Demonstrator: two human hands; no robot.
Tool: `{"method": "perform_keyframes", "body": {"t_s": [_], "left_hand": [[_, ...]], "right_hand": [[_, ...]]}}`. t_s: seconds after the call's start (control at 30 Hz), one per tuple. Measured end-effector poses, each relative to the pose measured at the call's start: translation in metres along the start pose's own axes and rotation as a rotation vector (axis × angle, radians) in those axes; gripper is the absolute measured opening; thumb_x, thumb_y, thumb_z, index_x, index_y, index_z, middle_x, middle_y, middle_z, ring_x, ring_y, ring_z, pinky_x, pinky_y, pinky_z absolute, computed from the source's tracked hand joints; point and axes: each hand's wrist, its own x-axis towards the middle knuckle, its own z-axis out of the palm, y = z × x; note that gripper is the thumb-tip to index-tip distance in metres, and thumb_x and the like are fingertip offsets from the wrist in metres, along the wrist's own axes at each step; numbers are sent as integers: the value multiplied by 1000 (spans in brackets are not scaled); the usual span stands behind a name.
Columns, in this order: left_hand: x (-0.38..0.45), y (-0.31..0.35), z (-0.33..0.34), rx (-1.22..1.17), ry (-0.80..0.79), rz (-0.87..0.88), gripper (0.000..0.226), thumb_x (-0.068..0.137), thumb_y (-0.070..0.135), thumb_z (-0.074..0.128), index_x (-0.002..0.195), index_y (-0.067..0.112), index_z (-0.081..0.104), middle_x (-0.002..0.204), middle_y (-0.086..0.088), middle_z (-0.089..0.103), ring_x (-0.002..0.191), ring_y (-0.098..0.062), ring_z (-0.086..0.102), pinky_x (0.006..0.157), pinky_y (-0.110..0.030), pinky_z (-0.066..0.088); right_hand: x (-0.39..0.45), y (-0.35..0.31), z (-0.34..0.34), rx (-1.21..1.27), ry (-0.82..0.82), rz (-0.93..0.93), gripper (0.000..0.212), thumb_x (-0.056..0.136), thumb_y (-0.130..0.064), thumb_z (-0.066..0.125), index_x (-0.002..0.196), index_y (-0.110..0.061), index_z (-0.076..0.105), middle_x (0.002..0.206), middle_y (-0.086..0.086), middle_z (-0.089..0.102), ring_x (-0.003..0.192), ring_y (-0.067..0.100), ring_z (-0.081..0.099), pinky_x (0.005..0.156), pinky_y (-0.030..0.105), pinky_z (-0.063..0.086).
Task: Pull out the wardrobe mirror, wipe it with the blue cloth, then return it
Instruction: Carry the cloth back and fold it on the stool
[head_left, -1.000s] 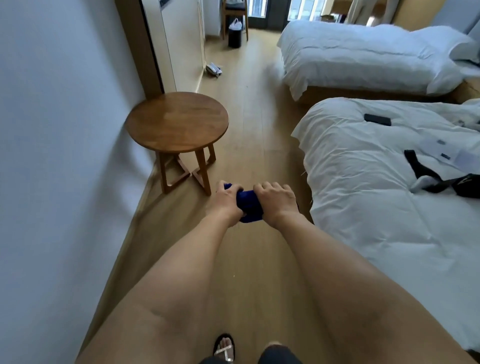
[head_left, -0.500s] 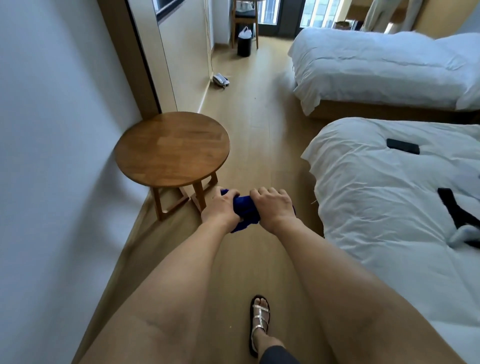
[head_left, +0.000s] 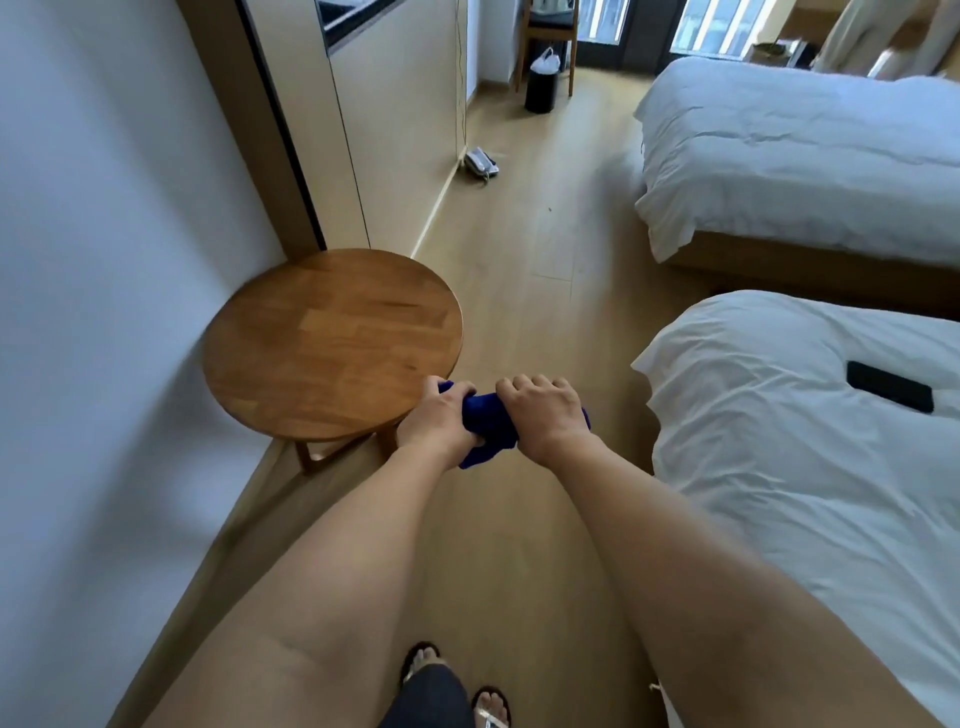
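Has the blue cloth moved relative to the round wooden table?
Yes. The blue cloth, gripped by both hands, moved forward, now beside the round wooden table's near edge.

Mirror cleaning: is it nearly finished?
Not nearly. Done: the dark blue cloth is picked up, bunched between the left hand and right hand. In hand: carrying it past the round wooden side table. Left: pulling out the mirror, wiping it and returning it; no pulled-out mirror shows.
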Motion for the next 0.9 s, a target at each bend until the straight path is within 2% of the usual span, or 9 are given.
{"method": "perform_keyframes", "body": {"t_s": [0.13,0.37,0.53,0.67,0.9], "left_hand": [[49,2,-8,-24,8,-27,57,75,27,71,125,32,45,132,1,31,89,-19,51,73,-33,47],[160,5,-48,-42,65,-32,54,74,25,72,121,28,47,129,-1,36,91,-22,55,78,-36,51],[228,0,-79,-90,100,-71,49,74,22,73,117,24,49,130,1,36,87,-20,53,69,-32,48],[265,-11,-94,-92,114,-128,48,75,22,72,116,24,47,131,-1,38,92,-24,57,78,-37,52],[317,-34,-101,-123,119,-254,50,72,27,74,115,25,47,125,-1,39,89,-22,56,71,-33,48]], "right_hand": [[53,20,-1,-15,6,-53,39,83,-17,61,118,-16,44,118,2,56,107,24,54,89,34,39],[169,52,-20,-73,61,-133,42,83,-16,62,121,-17,44,118,1,56,108,24,54,91,34,39],[251,62,-37,-94,52,-202,43,83,-16,62,122,-17,44,118,2,55,109,24,54,93,35,40],[302,61,-39,-88,53,-256,41,85,-17,60,122,-17,44,118,3,56,109,24,54,93,35,39],[376,59,-27,-83,51,-407,36,87,-20,60,120,-17,44,114,1,56,106,22,54,90,33,39]]}}
